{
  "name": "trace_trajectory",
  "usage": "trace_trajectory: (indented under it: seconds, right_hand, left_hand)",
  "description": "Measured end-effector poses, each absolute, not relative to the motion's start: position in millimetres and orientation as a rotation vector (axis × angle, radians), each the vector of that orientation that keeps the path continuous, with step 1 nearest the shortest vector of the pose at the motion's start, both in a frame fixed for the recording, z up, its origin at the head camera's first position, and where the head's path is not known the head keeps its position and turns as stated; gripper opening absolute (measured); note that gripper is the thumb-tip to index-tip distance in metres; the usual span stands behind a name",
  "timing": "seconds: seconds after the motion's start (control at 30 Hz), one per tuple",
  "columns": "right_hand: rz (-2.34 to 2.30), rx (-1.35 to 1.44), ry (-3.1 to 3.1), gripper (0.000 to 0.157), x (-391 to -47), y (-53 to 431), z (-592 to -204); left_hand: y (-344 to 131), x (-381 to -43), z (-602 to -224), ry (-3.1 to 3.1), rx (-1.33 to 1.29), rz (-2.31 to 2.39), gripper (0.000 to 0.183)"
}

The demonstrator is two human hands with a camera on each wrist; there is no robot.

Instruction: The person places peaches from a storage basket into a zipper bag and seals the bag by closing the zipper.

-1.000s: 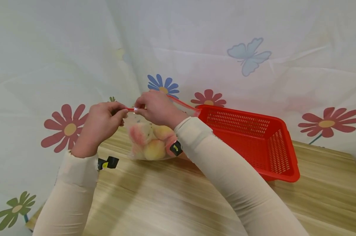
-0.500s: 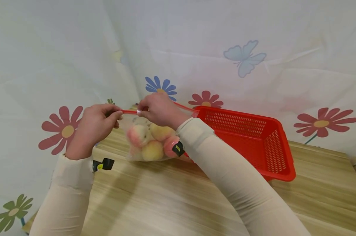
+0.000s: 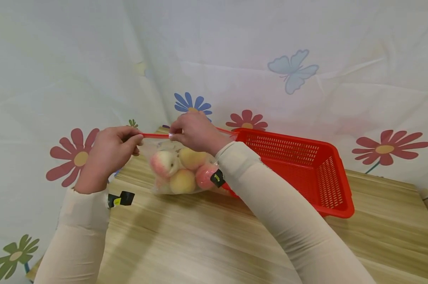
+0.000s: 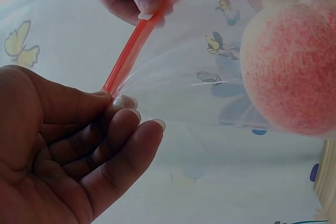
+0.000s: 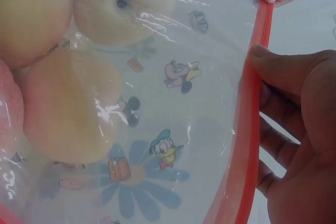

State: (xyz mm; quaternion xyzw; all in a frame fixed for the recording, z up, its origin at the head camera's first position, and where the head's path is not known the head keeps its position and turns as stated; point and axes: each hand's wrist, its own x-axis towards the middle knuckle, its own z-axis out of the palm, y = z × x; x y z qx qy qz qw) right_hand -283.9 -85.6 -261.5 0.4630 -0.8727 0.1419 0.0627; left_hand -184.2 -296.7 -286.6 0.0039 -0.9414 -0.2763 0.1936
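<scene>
A clear zip bag [image 4: 189,90] printed with small cartoon figures holds several peaches [image 3: 183,181]. Along its top runs a red zip strip [image 3: 155,135], stretched between both hands. My left hand [image 3: 112,152] pinches the strip's left end between thumb and forefinger, the other fingers loosely bent in the left wrist view. The thumb and fingers of my right hand [image 3: 200,132] pinch a small white slider [image 4: 145,16] on the strip. In the right wrist view, the right thumb presses the red edge, and the slider cannot be made out there.
A red plastic basket [image 3: 341,177] with slotted sides stands right of the bag, partly behind the right sleeve. Both bag and basket are on a wood-grain table [image 3: 185,244]. A pale cloth [image 3: 217,51] printed with flowers and a butterfly hangs behind.
My right hand has slid slightly right with the slider, and my left hand has shifted left. The length of red strip between them has grown.
</scene>
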Motion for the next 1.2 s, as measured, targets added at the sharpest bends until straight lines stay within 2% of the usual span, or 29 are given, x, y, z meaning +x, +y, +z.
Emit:
trace_trajectory:
  seconds: [1.2]
  right_hand:
    - [0.401, 1.374, -2.656, 0.024, -297.9, -65.2, -265.3]
  left_hand:
    - [-310.3, -181.7, -290.7, -2.58, -0.013, -0.729, 0.029]
